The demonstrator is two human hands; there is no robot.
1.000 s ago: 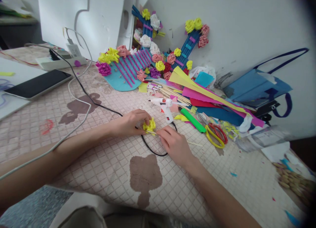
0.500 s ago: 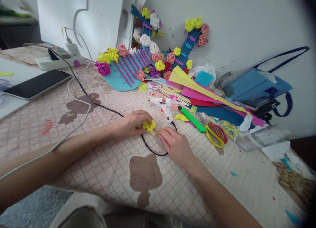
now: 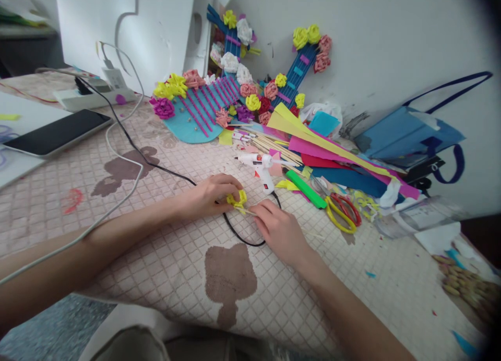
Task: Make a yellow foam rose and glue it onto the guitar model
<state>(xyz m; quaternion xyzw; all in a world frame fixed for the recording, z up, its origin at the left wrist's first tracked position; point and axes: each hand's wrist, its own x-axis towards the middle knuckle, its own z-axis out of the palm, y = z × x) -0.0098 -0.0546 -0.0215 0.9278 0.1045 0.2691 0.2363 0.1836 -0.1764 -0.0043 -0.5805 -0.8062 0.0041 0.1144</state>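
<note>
My left hand (image 3: 219,195) pinches a yellow paper flower (image 3: 239,200) just above the patterned tablecloth. A thin wooden stick (image 3: 313,235) runs under my right hand (image 3: 276,226), whose fingers are closed round it; its near end meets the flower's underside. The exact contact between stick and flower is partly hidden by fingers. Beyond my hands lies a white hot glue gun (image 3: 261,168), nozzle pointing left. Its black cord (image 3: 245,242) loops beneath the flower and past both hands.
Green cutter (image 3: 305,189), scissors (image 3: 340,214) and coloured paper strips (image 3: 332,144) lie to the right. Paper-flower-covered guitar shapes (image 3: 203,110) stand at the back. A tablet (image 3: 58,133) and power strip (image 3: 94,98) are at left. A white cable (image 3: 117,204) crosses my left forearm.
The yellow flower has turned slightly in my left fingers, and the stick's far end has shifted a little. Both hands stay in nearly the same place.
</note>
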